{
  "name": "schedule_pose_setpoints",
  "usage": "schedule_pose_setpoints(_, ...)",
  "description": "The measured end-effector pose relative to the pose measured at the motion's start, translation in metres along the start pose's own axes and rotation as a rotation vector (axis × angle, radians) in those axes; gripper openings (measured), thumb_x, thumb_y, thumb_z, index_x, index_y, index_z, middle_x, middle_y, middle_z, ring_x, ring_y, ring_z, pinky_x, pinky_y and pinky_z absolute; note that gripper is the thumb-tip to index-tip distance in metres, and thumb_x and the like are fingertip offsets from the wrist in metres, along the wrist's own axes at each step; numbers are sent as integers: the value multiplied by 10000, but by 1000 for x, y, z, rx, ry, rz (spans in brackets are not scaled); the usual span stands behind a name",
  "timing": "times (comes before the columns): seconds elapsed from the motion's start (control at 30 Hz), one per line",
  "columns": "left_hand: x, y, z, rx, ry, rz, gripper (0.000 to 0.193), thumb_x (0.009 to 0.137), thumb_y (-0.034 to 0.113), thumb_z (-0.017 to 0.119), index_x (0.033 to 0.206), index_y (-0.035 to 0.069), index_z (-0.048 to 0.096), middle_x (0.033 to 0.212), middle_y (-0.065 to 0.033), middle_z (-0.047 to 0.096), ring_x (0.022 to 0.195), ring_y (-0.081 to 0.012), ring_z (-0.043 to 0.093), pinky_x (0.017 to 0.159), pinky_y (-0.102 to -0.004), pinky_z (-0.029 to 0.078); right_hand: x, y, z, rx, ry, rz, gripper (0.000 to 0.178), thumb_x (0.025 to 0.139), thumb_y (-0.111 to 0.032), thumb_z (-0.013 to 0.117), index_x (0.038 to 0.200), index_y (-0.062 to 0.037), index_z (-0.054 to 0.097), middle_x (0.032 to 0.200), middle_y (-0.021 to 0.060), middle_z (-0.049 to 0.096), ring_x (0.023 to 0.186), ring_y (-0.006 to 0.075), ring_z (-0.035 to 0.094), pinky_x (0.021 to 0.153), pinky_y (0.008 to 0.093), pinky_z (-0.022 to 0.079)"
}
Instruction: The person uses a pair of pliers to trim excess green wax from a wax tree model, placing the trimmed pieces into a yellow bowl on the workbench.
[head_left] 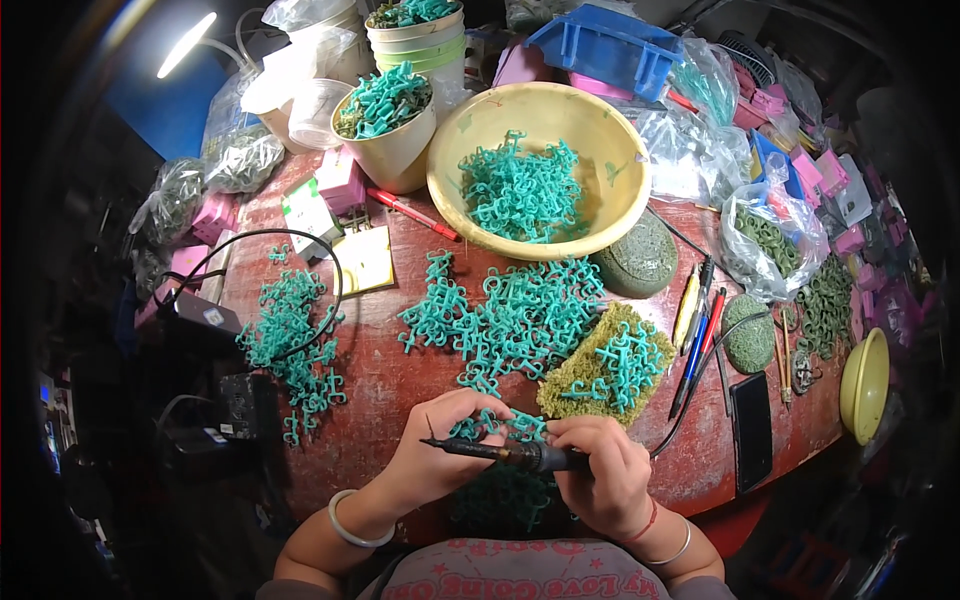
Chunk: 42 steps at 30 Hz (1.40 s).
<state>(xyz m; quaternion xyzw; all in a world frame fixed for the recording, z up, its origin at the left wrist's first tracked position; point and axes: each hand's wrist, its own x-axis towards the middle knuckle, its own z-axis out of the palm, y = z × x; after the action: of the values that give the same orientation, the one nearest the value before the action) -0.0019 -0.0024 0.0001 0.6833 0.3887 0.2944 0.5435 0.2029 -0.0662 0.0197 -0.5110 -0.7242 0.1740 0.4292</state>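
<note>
Near the front edge of the table, my left hand (445,447) is closed, its fingertips pinching a small teal hooked piece (490,420). Close beside it, my right hand (607,465) grips a black, corded pen-shaped tool like a soldering iron (520,455), whose thin tip points left across my left hand. The right fingertips also meet a teal piece (527,426); whether the pieces are joined cannot be made out. Just beyond my hands lies a yellow-green sponge-like pad (565,385) with teal pieces on it. Loose teal pieces (530,315) form a pile behind it.
A yellow basin (620,205) and a cream bucket (405,150) hold more teal pieces. Another pile (290,340) lies left under a looping black cable. Pens (700,340), a dark phone (751,430), green round stones (748,335) and a yellow bowl (865,385) are on the right.
</note>
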Motion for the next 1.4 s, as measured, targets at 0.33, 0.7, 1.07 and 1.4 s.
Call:
schedule_pose_setpoints(0.33,-2,-1,2,43,16,24,236,774,-6,746,997,-7,669,914,-97,677,812,-177,641,738,-293,497,0,3,-2,87,34,170,269,730,93,701,944,6,564,905,138,671,740,267,672,597,308,522)
schedule_pose_setpoints(0.7,-1,6,6,101,48,109,177,738,31,786,895,43,706,762,-73,640,711,-214,619,638,-299,487,1,7,1,119,60,175,266,725,97,710,923,1,560,886,141,679,723,244,675,583,297,504)
schedule_pose_setpoints(1.07,2,11,-10,-678,-51,-398,94,909,82,694,968,40,635,864,-3,648,697,-39,570,573,-171,415,0,11,-4,399,58,427,192,779,50,713,907,1,579,783,46,654,614,87,601,543,223,455)
schedule_pose_setpoints(1.4,1,8,-6,-562,-349,-370,134,852,8,700,942,68,621,881,3,628,787,-52,577,661,-197,439,-1,16,-13,626,-93,455,197,795,-2,746,916,-14,590,716,-17,609,605,19,536,523,194,402)
